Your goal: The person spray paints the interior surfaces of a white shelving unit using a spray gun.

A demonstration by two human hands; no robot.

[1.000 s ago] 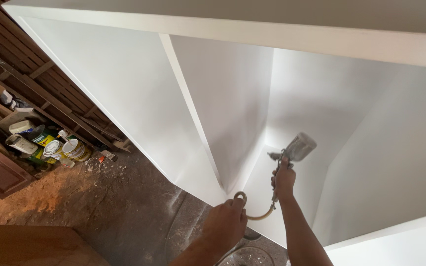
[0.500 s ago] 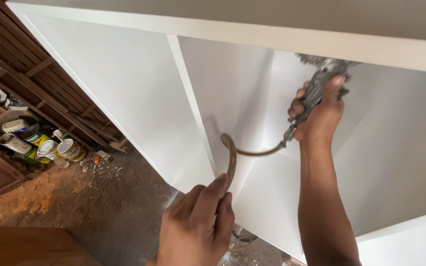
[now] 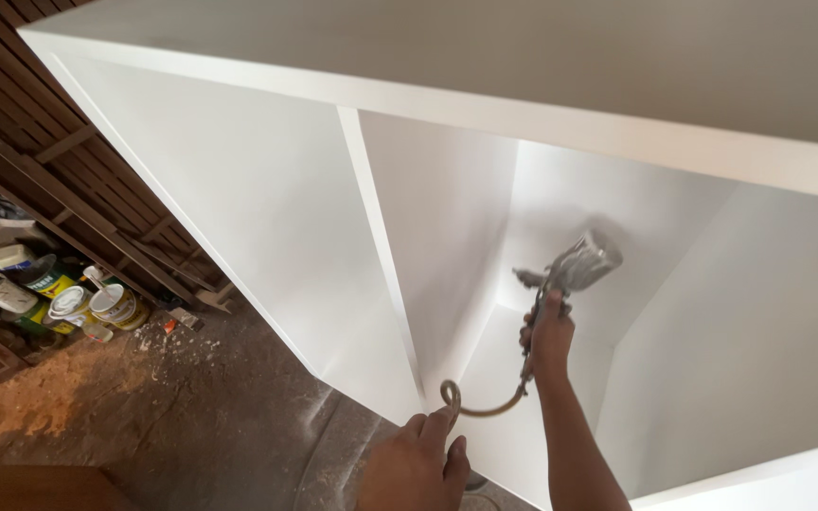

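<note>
Right hand (image 3: pixel 549 343) clenched around the grip of a spray gun (image 3: pixel 570 273), held up inside the white cabinet (image 3: pixel 267 208), nozzle toward the back corner. Gun is metal, grey, with a rounded cup on top; likely top-heavy when filled, so the handle below the cup looks like the sound place to hold it. Surface appears dusted with overspray, possibly slick.

Left hand (image 3: pixel 418 464) low in view, fingers closed on the hose (image 3: pixel 471 405), which loops from the gun's base. Hose is thin, tan, flexible, holding a soft curve.

Cabinet panels are flat, smooth, matte white, with a sharp-edged upright divider. Floor (image 3: pixel 201 416) is rough, dusty. Paint cans (image 3: pixel 97 303) sit well apart at left against dark wooden slats.
</note>
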